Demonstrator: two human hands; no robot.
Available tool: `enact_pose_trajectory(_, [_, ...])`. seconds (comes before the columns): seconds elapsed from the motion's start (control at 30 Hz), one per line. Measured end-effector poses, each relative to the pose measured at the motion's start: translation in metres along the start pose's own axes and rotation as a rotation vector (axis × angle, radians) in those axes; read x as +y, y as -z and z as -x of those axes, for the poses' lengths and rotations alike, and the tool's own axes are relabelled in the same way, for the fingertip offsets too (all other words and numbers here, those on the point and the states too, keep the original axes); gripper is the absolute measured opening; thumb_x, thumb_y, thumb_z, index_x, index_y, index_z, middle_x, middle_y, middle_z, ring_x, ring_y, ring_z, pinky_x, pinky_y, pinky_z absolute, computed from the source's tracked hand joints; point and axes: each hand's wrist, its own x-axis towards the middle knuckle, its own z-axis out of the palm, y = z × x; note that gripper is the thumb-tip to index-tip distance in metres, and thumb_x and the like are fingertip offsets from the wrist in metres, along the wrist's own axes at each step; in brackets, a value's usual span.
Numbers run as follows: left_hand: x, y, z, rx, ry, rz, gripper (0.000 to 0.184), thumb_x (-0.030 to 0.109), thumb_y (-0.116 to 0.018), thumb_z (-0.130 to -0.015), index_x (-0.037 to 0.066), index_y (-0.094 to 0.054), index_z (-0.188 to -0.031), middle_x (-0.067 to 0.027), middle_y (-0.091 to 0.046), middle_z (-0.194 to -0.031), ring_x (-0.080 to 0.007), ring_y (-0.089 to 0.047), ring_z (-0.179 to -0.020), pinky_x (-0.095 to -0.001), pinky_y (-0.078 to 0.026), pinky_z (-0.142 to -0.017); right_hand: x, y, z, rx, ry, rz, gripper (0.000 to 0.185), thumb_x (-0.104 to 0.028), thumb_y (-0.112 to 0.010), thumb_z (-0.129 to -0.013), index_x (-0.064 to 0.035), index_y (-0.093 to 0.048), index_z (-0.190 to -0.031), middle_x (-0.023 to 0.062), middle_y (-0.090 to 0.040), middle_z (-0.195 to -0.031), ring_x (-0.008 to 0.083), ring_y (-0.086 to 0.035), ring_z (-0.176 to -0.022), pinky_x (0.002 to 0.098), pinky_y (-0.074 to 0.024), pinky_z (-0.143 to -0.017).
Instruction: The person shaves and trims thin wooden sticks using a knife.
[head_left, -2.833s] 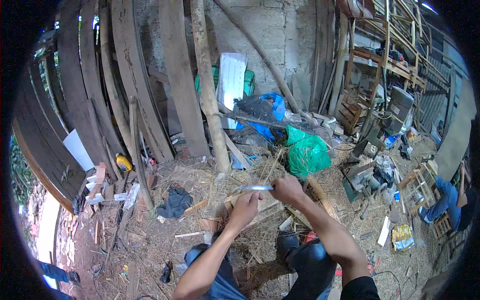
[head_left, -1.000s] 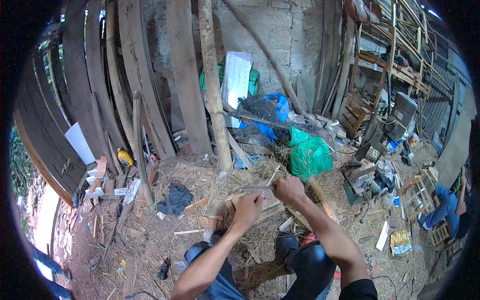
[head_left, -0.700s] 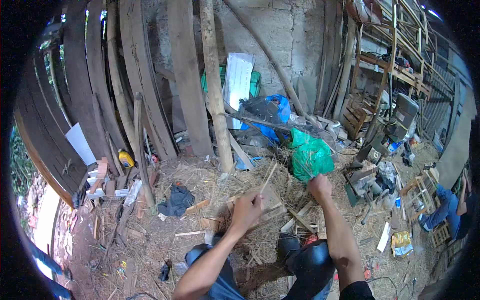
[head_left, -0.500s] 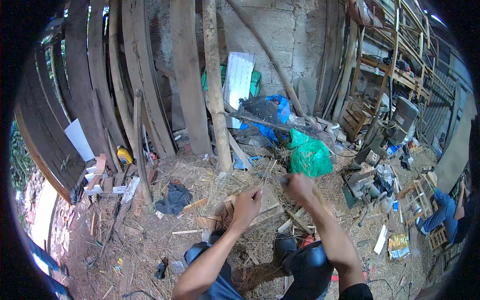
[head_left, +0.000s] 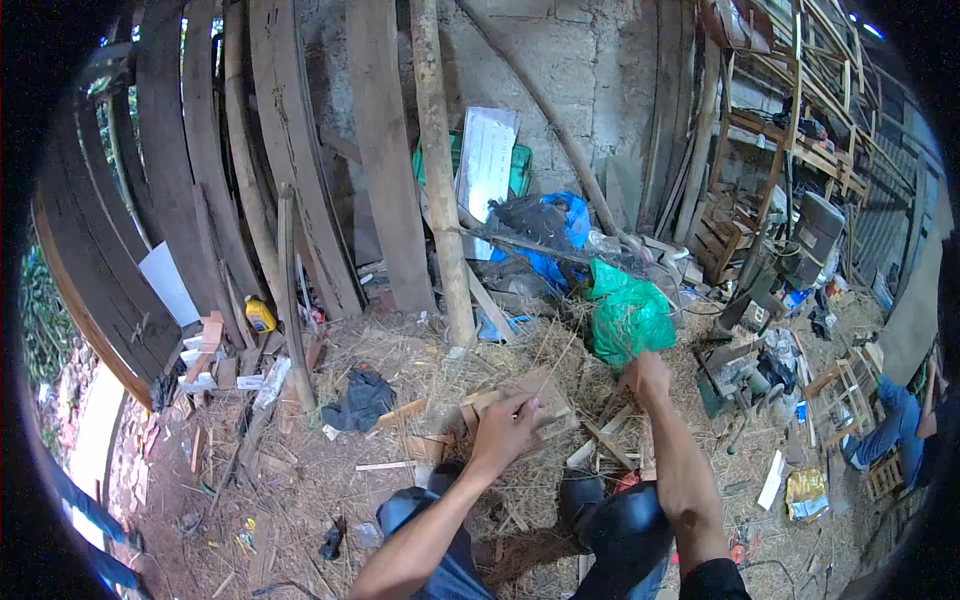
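My left hand (head_left: 508,432) is raised over the littered ground in front of my knees, its fingers pinched together. A thin pale strip (head_left: 566,352) seems to rise from near its fingertips, though it blends with the straw behind. My right hand (head_left: 648,378) is closed in a fist farther right, in line with the lower edge of a green plastic bag (head_left: 630,322). Whatever that fist grips is hidden by the fingers. Beyond my left hand, a flat wooden board (head_left: 545,390) lies among shavings.
A wooden post (head_left: 443,180) stands ahead, with planks leaning against the wall. A black crumpled plastic bag (head_left: 360,400) and a yellow bottle (head_left: 260,314) are at left. At right are a dark machine (head_left: 815,228) and another person's leg (head_left: 890,425). Wood scraps and straw cover the ground.
My right hand has moved right and slightly down, away from my left hand. The blurred dark blade seen at it earlier no longer shows. My left hand has shifted slightly right and down.
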Motion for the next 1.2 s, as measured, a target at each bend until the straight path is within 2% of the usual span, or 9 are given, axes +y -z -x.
enact_pose_trajectory(0.13, [-0.023,0.004,-0.026,0.053,-0.030,0.179,0.023,0.018,-0.055,-0.089,0.001,-0.064,-0.102,-0.0165,-0.066,-0.096,-0.0256,-0.064,-0.091,-0.0318,-0.048,-0.077,0.015,-0.010,0.010,-0.036,-0.047,0.124,0.024,-0.021,-0.054,-0.083,0.0007,-0.064,-0.087,0.0250,-0.064,-0.087,0.0389,-0.063,-0.083,0.0469,-0.0504,-0.073])
enact_pose_trajectory(0.27, [-0.014,0.012,-0.032,0.081,-0.045,0.170,0.028,0.024,-0.060,-0.088,-0.002,-0.065,-0.099,-0.0095,-0.068,-0.088,-0.0117,-0.059,-0.075,-0.0275,-0.046,-0.069,0.018,-0.034,-0.007,0.058,0.162,-0.122,0.028,-0.025,-0.054,-0.086,0.0013,-0.062,-0.089,0.0272,-0.062,-0.082,0.0398,-0.062,-0.081,0.0461,-0.0477,-0.066])
enact_pose_trajectory(0.4, [-0.005,0.014,-0.030,0.093,-0.055,0.123,0.029,0.024,-0.061,-0.088,-0.002,-0.065,-0.099,-0.0110,-0.068,-0.087,-0.0132,-0.059,-0.074,-0.0284,-0.046,-0.069,-0.021,-0.019,0.001,0.083,0.346,-0.390,0.022,-0.021,-0.052,-0.088,-0.0012,-0.060,-0.089,0.0248,-0.061,-0.078,0.0446,-0.057,-0.071,0.0462,-0.0456,-0.062])
enact_pose_trajectory(0.43, [-0.006,0.013,-0.030,0.106,-0.065,0.108,0.028,0.024,-0.060,-0.088,-0.001,-0.065,-0.099,-0.0112,-0.068,-0.087,-0.0139,-0.059,-0.075,-0.0288,-0.046,-0.069,-0.039,-0.006,0.011,0.067,0.309,-0.483,0.024,-0.026,-0.053,-0.090,-0.0031,-0.061,-0.091,0.0160,-0.060,-0.070,0.0305,-0.054,-0.058,0.0379,-0.0419,-0.056])
enact_pose_trajectory(0.57, [-0.021,0.009,-0.037,0.129,-0.095,0.087,0.025,0.022,-0.060,-0.088,0.001,-0.065,-0.100,-0.0111,-0.068,-0.088,-0.0146,-0.060,-0.075,-0.0295,-0.046,-0.069,-0.084,0.028,0.029,0.006,0.274,-0.947,0.032,-0.034,-0.052,-0.092,-0.0042,-0.063,-0.100,0.0005,-0.056,-0.070,0.0082,-0.045,-0.063,0.0270,-0.0380,-0.058])
enact_pose_trajectory(1.0, [-0.034,0.004,-0.038,0.093,-0.087,-0.034,0.019,0.021,-0.061,-0.086,0.008,-0.068,-0.098,-0.0124,-0.068,-0.087,-0.0191,-0.063,-0.078,-0.0312,-0.047,-0.070,-0.106,0.041,0.041,-0.043,0.260,-1.271,0.022,-0.020,-0.061,-0.088,0.0000,-0.062,-0.097,0.0017,-0.062,-0.080,0.0091,-0.057,-0.075,0.0245,-0.0456,-0.072])
enact_pose_trajectory(1.07, [-0.042,-0.001,-0.038,0.277,-0.190,-0.398,0.020,0.024,-0.061,-0.085,0.008,-0.067,-0.097,-0.0146,-0.064,-0.078,-0.0276,-0.059,-0.071,-0.0375,-0.046,-0.065,-0.110,0.043,0.046,0.051,0.394,-1.241,0.014,-0.015,-0.058,-0.089,-0.0064,-0.063,-0.099,-0.0009,-0.060,-0.074,0.0034,-0.047,-0.055,0.0200,-0.0347,-0.047])
enact_pose_trajectory(1.1, [-0.040,-0.001,-0.040,0.278,-0.193,-0.397,0.020,0.024,-0.061,-0.085,0.008,-0.067,-0.097,-0.0146,-0.064,-0.078,-0.0276,-0.059,-0.071,-0.0375,-0.046,-0.065,-0.113,0.043,0.049,0.054,0.396,-1.240,0.014,-0.015,-0.058,-0.089,-0.0064,-0.063,-0.099,-0.0009,-0.060,-0.074,0.0034,-0.047,-0.055,0.0200,-0.0347,-0.047])
enact_pose_trajectory(1.2, [-0.037,0.001,-0.044,0.184,0.169,-0.142,0.021,0.028,-0.060,-0.086,0.007,-0.064,-0.088,-0.0103,-0.062,-0.078,-0.0229,-0.057,-0.067,-0.0344,-0.044,-0.060,-0.118,0.038,0.058,0.205,0.640,-1.028,0.013,-0.009,-0.060,-0.086,-0.0041,-0.063,-0.098,0.0016,-0.062,-0.075,0.0069,-0.054,-0.064,0.0228,-0.0414,-0.053])
